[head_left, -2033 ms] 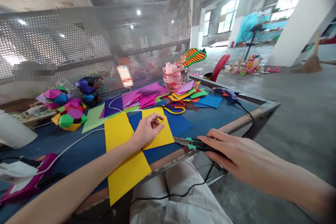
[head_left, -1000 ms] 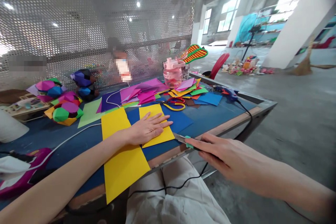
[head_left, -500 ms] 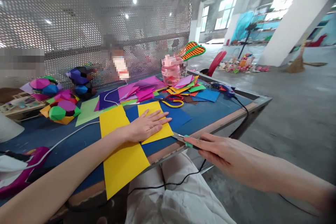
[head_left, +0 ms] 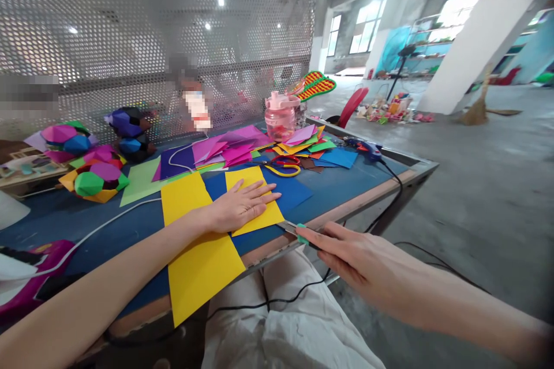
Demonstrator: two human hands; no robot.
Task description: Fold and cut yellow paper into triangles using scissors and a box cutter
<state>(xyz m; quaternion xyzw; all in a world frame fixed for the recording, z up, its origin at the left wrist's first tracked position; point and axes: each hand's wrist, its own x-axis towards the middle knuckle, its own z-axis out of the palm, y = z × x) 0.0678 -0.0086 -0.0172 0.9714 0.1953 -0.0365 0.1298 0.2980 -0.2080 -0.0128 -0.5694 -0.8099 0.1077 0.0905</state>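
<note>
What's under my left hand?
Your left hand lies on the smaller yellow sheet, with blue paper showing beneath that sheet's right edge. Whatever the hand itself covers can't be seen.

Grey concrete flr (head_left: 476, 184), bright windows (head_left: 367, 26) at bk, perf. metal panel (head_left: 130, 40) behind tbl (head_left: 335, 189).

Small yellow paper (head_left: 269, 217) flat, teal-and-black knife (head_left: 300, 236) slantwise, bare blade at its right corner
</note>
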